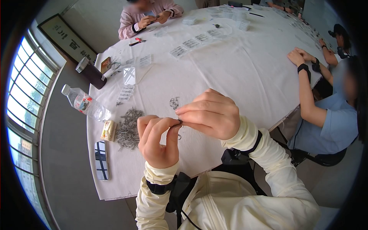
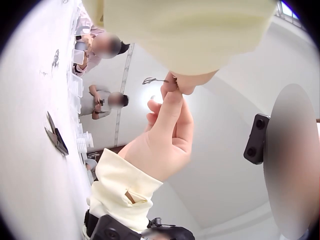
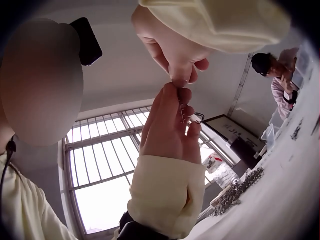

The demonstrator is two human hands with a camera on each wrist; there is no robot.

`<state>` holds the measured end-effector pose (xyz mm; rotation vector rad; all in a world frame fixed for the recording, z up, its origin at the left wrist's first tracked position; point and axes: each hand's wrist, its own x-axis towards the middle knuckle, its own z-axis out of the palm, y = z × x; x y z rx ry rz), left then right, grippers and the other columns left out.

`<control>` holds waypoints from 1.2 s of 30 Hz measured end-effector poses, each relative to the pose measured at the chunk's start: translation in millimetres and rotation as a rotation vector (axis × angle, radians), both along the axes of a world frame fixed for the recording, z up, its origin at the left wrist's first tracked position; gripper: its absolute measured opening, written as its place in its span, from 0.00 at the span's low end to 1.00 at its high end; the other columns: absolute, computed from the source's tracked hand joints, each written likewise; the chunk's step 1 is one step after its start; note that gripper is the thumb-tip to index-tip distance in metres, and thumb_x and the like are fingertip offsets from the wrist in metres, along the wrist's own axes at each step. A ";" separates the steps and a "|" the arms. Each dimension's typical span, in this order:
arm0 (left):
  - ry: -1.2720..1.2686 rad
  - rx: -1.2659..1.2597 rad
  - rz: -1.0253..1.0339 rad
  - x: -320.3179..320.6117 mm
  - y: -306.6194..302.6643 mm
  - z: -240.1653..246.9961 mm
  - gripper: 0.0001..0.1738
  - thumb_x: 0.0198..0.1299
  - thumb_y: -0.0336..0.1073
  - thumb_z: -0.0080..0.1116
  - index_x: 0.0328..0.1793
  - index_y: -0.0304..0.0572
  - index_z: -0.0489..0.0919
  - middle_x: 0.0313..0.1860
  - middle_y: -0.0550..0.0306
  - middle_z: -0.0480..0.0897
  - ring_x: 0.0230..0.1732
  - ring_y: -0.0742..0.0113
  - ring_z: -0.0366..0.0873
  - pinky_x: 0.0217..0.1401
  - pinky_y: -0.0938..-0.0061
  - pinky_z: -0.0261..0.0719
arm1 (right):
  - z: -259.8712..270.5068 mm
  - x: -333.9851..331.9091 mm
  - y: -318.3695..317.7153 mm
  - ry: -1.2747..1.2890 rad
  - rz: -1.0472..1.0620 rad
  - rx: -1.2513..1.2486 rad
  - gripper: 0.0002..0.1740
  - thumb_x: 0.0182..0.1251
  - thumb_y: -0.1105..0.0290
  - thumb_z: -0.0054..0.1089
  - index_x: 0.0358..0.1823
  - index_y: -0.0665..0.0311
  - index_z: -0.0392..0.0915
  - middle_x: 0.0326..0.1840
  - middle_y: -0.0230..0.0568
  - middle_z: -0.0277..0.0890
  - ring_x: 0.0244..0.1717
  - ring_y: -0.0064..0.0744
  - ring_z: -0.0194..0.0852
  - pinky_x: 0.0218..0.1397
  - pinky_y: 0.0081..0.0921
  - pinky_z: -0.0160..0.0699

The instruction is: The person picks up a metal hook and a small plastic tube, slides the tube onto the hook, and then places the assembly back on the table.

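Observation:
Both hands meet above the table in the head view. My left hand (image 1: 158,141) pinches a small dark metal piece (image 1: 180,121) between thumb and forefinger. The right hand's (image 1: 210,115) fingertips pinch at the same spot from the other side. In the left wrist view, a thin wire loop (image 2: 150,80) sticks out beside the joined fingertips, with the right hand (image 2: 162,137) below. The right wrist view shows thin wire parts (image 3: 182,111) against the left hand's (image 3: 162,127) fingers, under the right hand (image 3: 175,45). Fingertips hide most of the piece.
Left of the hands lie a pile of metal pieces (image 1: 129,128), a phone (image 1: 101,160), a small packet (image 1: 109,130), a bottle (image 1: 86,103) and a dark flask (image 1: 91,73). A black-handled cutting tool (image 2: 57,137) lies on the table. Clear trays (image 1: 191,43) and other people are farther off.

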<state>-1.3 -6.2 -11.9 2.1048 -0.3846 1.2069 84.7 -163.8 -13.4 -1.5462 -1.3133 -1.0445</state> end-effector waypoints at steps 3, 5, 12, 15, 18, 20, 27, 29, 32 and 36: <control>0.131 -0.110 -0.113 -0.9 1.6 0.5 0.08 0.54 0.21 0.65 0.41 0.38 0.82 0.33 0.60 0.84 0.37 0.61 0.74 0.45 0.69 0.73 | -0.2 4.2 -2.2 0.036 0.045 -0.007 0.13 0.49 0.74 0.77 0.36 0.61 0.82 0.42 0.31 0.84 0.36 0.30 0.78 0.40 0.26 0.76; 0.210 -0.185 -0.182 -1.3 6.2 -1.3 0.07 0.57 0.22 0.64 0.41 0.38 0.82 0.33 0.59 0.84 0.36 0.62 0.74 0.45 0.69 0.73 | -0.7 6.1 -2.0 0.119 0.100 0.012 0.14 0.49 0.73 0.77 0.37 0.61 0.82 0.40 0.31 0.83 0.36 0.31 0.78 0.40 0.28 0.77; 0.622 -0.669 -0.611 -1.3 20.0 -0.1 0.08 0.71 0.30 0.58 0.48 0.30 0.80 0.39 0.56 0.84 0.41 0.71 0.79 0.47 0.76 0.77 | 0.6 6.0 -0.9 0.139 0.150 -0.017 0.16 0.48 0.72 0.79 0.39 0.56 0.83 0.39 0.28 0.78 0.39 0.33 0.74 0.42 0.29 0.76; 0.673 -0.703 -0.657 0.2 22.6 -1.4 0.09 0.72 0.30 0.58 0.49 0.29 0.79 0.41 0.56 0.84 0.42 0.71 0.80 0.47 0.76 0.77 | -2.8 7.9 -0.5 0.120 0.164 -0.061 0.16 0.46 0.74 0.80 0.37 0.57 0.84 0.41 0.32 0.80 0.40 0.34 0.75 0.41 0.29 0.77; 0.704 -0.751 -0.664 0.1 23.3 -2.9 0.09 0.72 0.30 0.58 0.49 0.29 0.79 0.41 0.56 0.84 0.42 0.71 0.80 0.47 0.76 0.77 | -3.2 7.5 0.0 0.192 0.164 -0.045 0.14 0.49 0.73 0.78 0.37 0.55 0.83 0.38 0.27 0.78 0.40 0.34 0.72 0.44 0.30 0.75; 0.711 -0.773 -0.667 1.4 24.5 -3.2 0.09 0.72 0.30 0.58 0.49 0.30 0.79 0.41 0.56 0.84 0.42 0.71 0.80 0.47 0.76 0.77 | -2.4 10.0 -2.5 0.259 0.213 -0.072 0.13 0.50 0.75 0.76 0.35 0.56 0.83 0.35 0.28 0.78 0.40 0.35 0.72 0.45 0.31 0.74; 0.685 -0.833 -0.642 6.4 29.9 -10.7 0.09 0.71 0.32 0.59 0.49 0.31 0.80 0.42 0.57 0.83 0.43 0.71 0.80 0.49 0.76 0.75 | -7.2 10.5 -7.0 0.783 0.396 -0.105 0.06 0.60 0.75 0.73 0.35 0.61 0.82 0.34 0.31 0.78 0.39 0.28 0.72 0.46 0.25 0.70; 0.686 -0.857 -0.652 6.3 29.6 -10.3 0.09 0.71 0.32 0.59 0.49 0.31 0.80 0.43 0.57 0.83 0.43 0.71 0.80 0.50 0.76 0.75 | -7.0 10.7 -7.1 0.978 0.443 -0.061 0.07 0.65 0.66 0.71 0.36 0.60 0.84 0.33 0.29 0.83 0.34 0.21 0.75 0.42 0.22 0.69; 0.710 -0.851 -0.649 6.7 29.2 -9.7 0.10 0.71 0.32 0.59 0.50 0.30 0.81 0.44 0.57 0.83 0.43 0.70 0.80 0.51 0.75 0.75 | -6.9 9.4 -5.7 1.073 0.483 -0.038 0.09 0.67 0.64 0.69 0.37 0.62 0.84 0.32 0.30 0.84 0.34 0.18 0.75 0.42 0.21 0.70; 0.731 -0.837 -0.642 7.7 30.7 -11.0 0.11 0.71 0.32 0.59 0.51 0.30 0.81 0.45 0.56 0.83 0.45 0.69 0.80 0.53 0.74 0.75 | -7.7 10.1 -5.6 1.144 0.512 -0.011 0.10 0.67 0.64 0.69 0.37 0.63 0.84 0.33 0.30 0.84 0.34 0.16 0.74 0.41 0.19 0.69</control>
